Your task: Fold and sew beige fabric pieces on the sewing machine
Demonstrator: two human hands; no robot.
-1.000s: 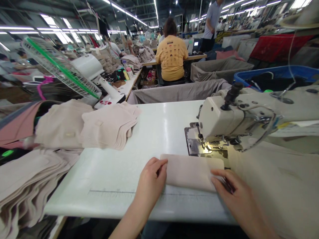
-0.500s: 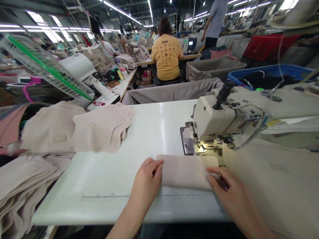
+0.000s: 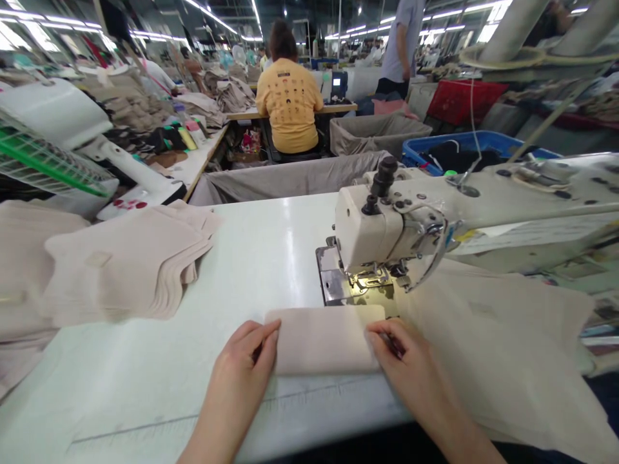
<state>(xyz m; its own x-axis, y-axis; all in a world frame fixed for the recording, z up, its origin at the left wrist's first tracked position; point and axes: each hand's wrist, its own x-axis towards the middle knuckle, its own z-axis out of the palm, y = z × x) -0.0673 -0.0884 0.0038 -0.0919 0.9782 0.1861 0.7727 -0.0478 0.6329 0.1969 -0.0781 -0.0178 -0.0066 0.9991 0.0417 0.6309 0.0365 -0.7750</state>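
Observation:
A beige fabric piece, folded into a rectangle, lies on the white sewing table. My left hand pinches its left edge between thumb and fingers. At the opposite edge, my right hand has thumb and fingertips closed on the cloth. Just beyond the fabric stands a sewing machine; its lit needle plate is close to the upper right corner of the piece. The fabric's underside is hidden.
Stacked beige fabric pieces lie on the left, near a white fan with a green rim. More beige cloth spreads under the machine arm on the right. Behind the table are a cloth-lined bin, a blue tub and a seated person.
The view has turned to the right, so everything sits further left. Both hands still grip the fabric's two edges; my right hand's fingers are slightly higher along its edge.

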